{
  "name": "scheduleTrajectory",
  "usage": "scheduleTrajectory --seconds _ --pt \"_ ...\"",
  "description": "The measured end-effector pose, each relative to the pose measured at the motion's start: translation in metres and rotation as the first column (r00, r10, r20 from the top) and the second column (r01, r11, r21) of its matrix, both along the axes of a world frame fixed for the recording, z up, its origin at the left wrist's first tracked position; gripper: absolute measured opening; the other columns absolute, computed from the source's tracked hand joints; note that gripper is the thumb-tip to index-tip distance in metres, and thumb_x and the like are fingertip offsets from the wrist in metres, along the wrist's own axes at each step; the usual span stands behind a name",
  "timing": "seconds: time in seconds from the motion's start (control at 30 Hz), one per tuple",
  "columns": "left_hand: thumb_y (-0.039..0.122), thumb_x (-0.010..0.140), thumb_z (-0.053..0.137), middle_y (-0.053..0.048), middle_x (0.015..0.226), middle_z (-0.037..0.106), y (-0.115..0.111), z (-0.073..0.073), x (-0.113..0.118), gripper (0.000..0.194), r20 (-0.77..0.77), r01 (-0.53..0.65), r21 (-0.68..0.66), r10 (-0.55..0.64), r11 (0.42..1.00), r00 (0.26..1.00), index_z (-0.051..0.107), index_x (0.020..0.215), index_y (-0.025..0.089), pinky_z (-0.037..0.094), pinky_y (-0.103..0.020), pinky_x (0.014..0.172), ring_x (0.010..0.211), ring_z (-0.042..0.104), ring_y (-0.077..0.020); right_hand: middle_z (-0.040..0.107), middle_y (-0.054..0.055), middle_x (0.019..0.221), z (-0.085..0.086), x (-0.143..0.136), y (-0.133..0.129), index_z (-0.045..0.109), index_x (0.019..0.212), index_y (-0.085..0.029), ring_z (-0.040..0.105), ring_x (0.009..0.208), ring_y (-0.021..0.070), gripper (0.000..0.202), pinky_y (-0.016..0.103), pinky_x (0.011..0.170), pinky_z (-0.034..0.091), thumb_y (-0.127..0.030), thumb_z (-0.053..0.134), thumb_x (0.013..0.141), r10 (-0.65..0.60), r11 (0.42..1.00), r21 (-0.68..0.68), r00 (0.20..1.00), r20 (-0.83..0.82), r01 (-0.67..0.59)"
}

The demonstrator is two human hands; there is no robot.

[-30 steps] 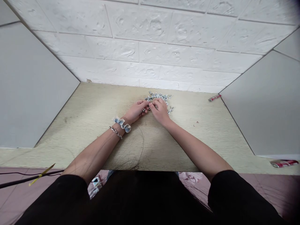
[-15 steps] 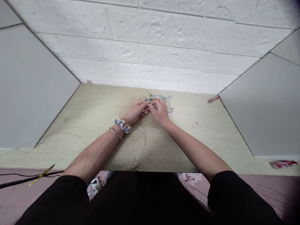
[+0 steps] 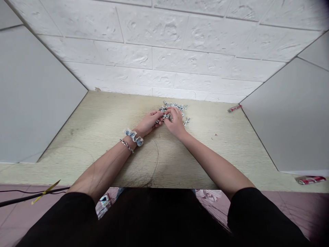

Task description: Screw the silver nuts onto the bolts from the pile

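Observation:
A pile of small silver bolts and nuts (image 3: pixel 180 107) lies on the pale wooden tabletop (image 3: pixel 102 116), near the white wall. My left hand (image 3: pixel 150 122) is at the pile's front left, its thumb and fingers pinched on a silver bolt (image 3: pixel 165 116); another bit of metal shows under its fingers. My right hand (image 3: pixel 176 122) curls over the front of the pile, with thumb and index finger close around the same bolt's area. What exactly sits between the right fingertips is too small to tell. A few loose bolts (image 3: pixel 187 121) lie just right of my right hand.
A red and silver battery-like item (image 3: pixel 234 108) lies at the back right, and a similar one (image 3: pixel 311 180) at the front right edge. Grey panels (image 3: pixel 38 96) stand on both sides. A black cable with a yellow tie (image 3: pixel 46 192) hangs at the lower left.
My right thumb and fingers have shifted slightly apart, so more silver metal shows between the two hands. My left hand has hardly moved.

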State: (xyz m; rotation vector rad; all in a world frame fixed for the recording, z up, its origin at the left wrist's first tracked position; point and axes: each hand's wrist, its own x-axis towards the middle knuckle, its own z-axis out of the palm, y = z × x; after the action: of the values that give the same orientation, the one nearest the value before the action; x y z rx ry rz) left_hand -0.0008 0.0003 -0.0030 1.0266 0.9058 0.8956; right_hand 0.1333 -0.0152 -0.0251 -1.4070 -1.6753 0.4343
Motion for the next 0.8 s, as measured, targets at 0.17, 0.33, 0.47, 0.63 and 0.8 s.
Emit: scheduleTrajectory --seconds 0.17,0.33,0.47,0.63,0.8 --pt "0.029 0.080 0.063 0.003 0.059 0.050 0.0007 -0.0002 -0.0006 0.019 -0.015 0.007 -0.001 -0.007 1.000 1.000 0.057 0.070 0.013 0.027 -0.016 0.043 0.048 0.043 -0.0032 0.057 0.006 0.115 0.0014 0.0002 -0.0020 0.052 0.085 -0.024 0.046 0.117 0.0235 0.016 0.045 0.105 0.028 -0.018 0.048 0.072 0.006 1.000 0.005 1.000 0.004 -0.006" --pt "0.030 0.076 0.067 0.003 0.058 0.050 0.0017 -0.0014 -0.0008 0.021 0.004 0.008 -0.011 -0.008 1.000 1.000 0.057 0.069 0.014 0.027 -0.017 0.043 0.048 0.043 -0.0033 0.058 0.006 0.114 -0.0007 0.0016 0.0002 0.054 0.085 -0.024 0.046 0.116 0.0228 0.012 0.046 0.105 0.027 -0.034 0.048 0.082 -0.036 0.999 -0.007 0.999 -0.002 0.036" --pt "0.031 0.075 0.068 0.003 0.057 0.051 0.0018 -0.0023 -0.0005 0.021 0.004 0.009 -0.007 -0.009 1.000 1.000 0.058 0.070 0.013 0.026 -0.017 0.042 0.047 0.042 -0.0031 0.057 0.006 0.116 -0.0046 0.0027 0.0033 0.059 0.081 -0.024 0.046 0.115 0.0227 0.029 0.046 0.105 0.028 -0.042 0.038 0.090 -0.055 0.998 -0.028 0.998 0.017 0.056" --pt "0.028 0.079 0.063 0.003 0.059 0.051 0.0010 -0.0009 -0.0002 0.018 -0.001 0.007 -0.011 -0.007 1.000 1.000 0.058 0.072 0.013 0.026 -0.016 0.042 0.048 0.043 -0.0028 0.057 0.007 0.116 -0.0055 0.0022 0.0045 0.061 0.078 -0.022 0.046 0.115 0.0236 0.033 0.046 0.103 0.030 -0.041 0.037 0.092 -0.053 0.998 -0.039 0.997 0.057 0.055" --pt "0.026 0.081 0.061 0.003 0.058 0.050 0.0013 -0.0004 -0.0002 0.017 -0.002 0.005 -0.015 -0.005 1.000 1.000 0.058 0.072 0.012 0.026 -0.015 0.042 0.047 0.043 -0.0023 0.056 0.006 0.116 -0.0048 0.0016 0.0044 0.059 0.078 -0.023 0.046 0.116 0.0228 0.021 0.045 0.104 0.031 -0.035 0.044 0.087 -0.041 0.999 -0.024 0.998 0.043 0.042"
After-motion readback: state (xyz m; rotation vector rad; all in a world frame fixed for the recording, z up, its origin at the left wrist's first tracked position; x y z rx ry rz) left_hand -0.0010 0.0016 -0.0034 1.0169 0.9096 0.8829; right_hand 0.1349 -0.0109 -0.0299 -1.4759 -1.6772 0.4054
